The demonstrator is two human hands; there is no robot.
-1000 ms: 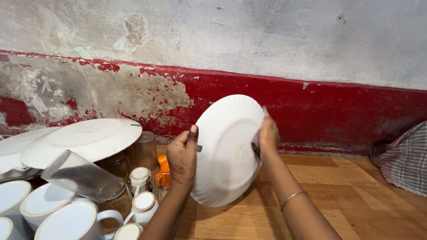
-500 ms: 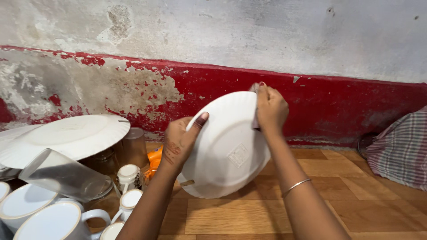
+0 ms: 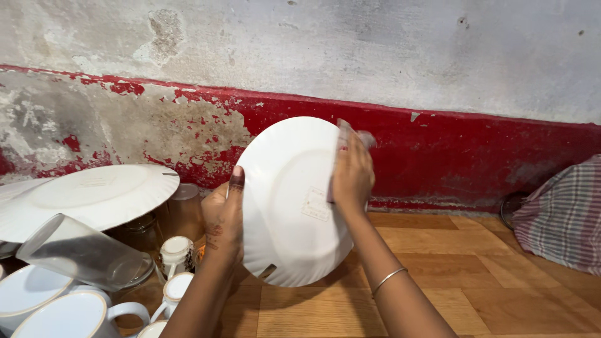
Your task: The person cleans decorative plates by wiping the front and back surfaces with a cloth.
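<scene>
Nearest, at the lower left, white cups crowd the floor, cut off by the edge, with a clear glass lying tipped on its side just behind them and two small white shakers beside it.

Next come the arms, rising from the bottom edge. The left hand is closed on the left rim of the plate, thumb up along the edge, fingers hidden behind it. The plate stands nearly on edge, underside toward the viewer, tilted so its top leans right; it hangs in the air over the wooden floor, between the two hands. The right hand lies flat against the upper right of the underside, fingers curled over what looks like a cloth or pad, too blurred to be sure. A thin bangle rings that wrist.

Farther left, a second white plate rests upside down on jars. A striped cloth lies at far right, against the red-banded wall.
</scene>
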